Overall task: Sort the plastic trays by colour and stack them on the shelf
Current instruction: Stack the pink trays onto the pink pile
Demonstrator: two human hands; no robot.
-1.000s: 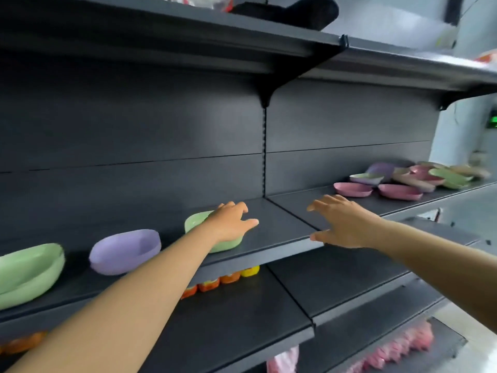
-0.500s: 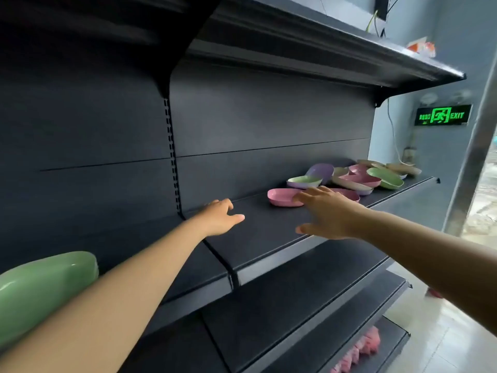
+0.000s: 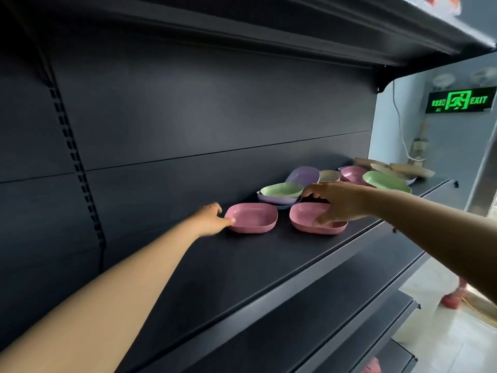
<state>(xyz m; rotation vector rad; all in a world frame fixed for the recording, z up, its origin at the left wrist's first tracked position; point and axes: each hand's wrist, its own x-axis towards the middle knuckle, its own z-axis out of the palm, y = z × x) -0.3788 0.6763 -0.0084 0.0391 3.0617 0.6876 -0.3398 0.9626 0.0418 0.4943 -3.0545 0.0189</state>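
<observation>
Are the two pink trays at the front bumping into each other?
Apart. The head view shows dark shelf between the left pink tray and the right pink tray.

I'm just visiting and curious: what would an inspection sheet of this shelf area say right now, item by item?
Surface: dark shelf, bare at its near end.
Job's things: two pink trays, left pink tray and right pink tray, side by side; behind them a green tray nested in a purple tray; further back a loose pile of trays in mixed colours.
Clutter: nothing seen.
Hands: left hand touches the left pink tray's edge; right hand grips the right pink tray's rim.
Cables: white cable down the wall.
Surroundings: lit green exit sign; pale tiled floor.
</observation>
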